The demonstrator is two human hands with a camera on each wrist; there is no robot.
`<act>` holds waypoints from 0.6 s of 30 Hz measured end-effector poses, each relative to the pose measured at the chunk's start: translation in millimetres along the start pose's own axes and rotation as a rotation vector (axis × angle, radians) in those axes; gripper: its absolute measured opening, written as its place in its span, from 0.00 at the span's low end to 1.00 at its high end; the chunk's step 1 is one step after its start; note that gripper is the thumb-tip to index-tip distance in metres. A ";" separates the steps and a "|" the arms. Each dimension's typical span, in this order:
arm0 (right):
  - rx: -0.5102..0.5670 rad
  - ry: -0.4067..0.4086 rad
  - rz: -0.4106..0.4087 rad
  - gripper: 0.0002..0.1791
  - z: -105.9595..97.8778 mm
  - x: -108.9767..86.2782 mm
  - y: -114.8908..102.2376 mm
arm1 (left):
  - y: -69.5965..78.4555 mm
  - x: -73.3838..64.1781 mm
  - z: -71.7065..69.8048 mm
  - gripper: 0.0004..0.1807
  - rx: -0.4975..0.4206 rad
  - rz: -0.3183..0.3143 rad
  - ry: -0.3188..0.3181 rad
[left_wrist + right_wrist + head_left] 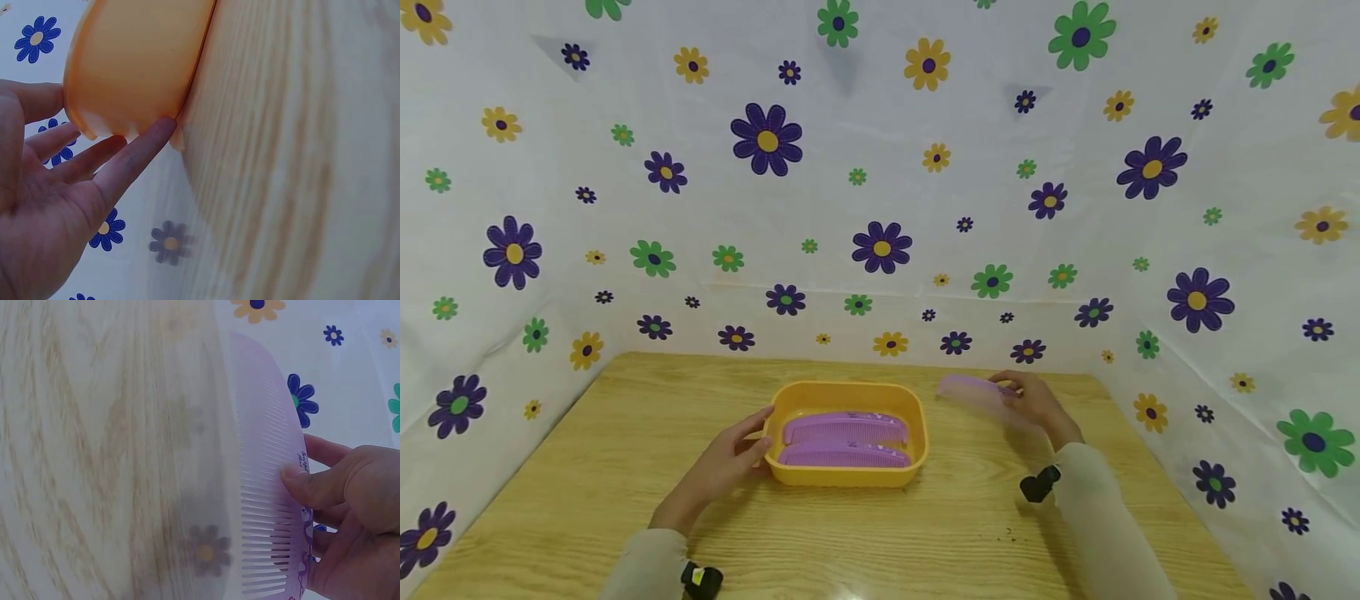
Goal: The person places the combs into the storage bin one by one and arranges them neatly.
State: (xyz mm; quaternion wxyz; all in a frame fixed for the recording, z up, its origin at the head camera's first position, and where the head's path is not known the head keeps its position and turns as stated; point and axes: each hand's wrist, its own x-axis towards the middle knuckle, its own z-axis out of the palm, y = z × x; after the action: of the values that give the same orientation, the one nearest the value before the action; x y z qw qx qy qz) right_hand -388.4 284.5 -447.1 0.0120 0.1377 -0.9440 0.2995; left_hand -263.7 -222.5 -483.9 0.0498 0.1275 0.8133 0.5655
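Note:
A yellow plastic basket (pixel 850 477) stands on the table, with two purple combs (pixel 845 456) lying side by side in it, teeth toward me. My left hand (pixel 730 458) is at the basket's left end; in the left wrist view its fairly straight fingers (pixel 134 156) touch the outer wall. Right of the basket, my right hand (pixel 1036 406) pinches another purple comb (pixel 265 419) by its spine, thumb on the near face. This comb's teeth point away from the palm in the right wrist view. In the head view it looks blurred.
The wood-grain table (pixel 880 550) has small dark specks (pixel 1011 535) at its front right. A white sheet printed with flowers (pixel 880 248) hangs behind the table and along both sides. Dark wrist devices (pixel 1040 483) sit at both sleeves.

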 end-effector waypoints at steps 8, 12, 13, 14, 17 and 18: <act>0.015 -0.004 -0.001 0.18 -1.2 -6.4 -13.9 | -0.4 -1.6 -1.4 0.33 0.004 0.018 -0.005; 0.012 -0.006 -0.004 0.18 -2.6 -10.3 -22.2 | -0.2 -1.6 -1.0 0.33 0.004 0.016 -0.005; 0.014 -0.004 -0.003 0.18 -2.9 -11.1 -24.5 | -0.1 -1.5 -1.0 0.33 0.004 0.015 -0.005; 0.013 -0.002 -0.007 0.18 -3.0 -12.0 -26.8 | -0.1 -1.5 -1.0 0.32 0.002 0.014 -0.004; 0.020 0.003 -0.029 0.18 -4.1 -14.4 -33.8 | -0.2 -1.1 -1.0 0.32 -0.002 0.015 -0.007; 0.022 0.007 -0.043 0.18 -4.6 -15.1 -35.9 | -0.1 -1.0 -0.9 0.32 -0.003 0.016 -0.009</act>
State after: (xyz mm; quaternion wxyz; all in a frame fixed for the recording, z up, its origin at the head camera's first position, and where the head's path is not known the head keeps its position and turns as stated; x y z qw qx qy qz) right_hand -364.6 262.8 -424.7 0.0202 0.1570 -0.9374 0.3101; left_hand -263.0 -223.7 -483.7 0.0491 0.1364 0.8113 0.5664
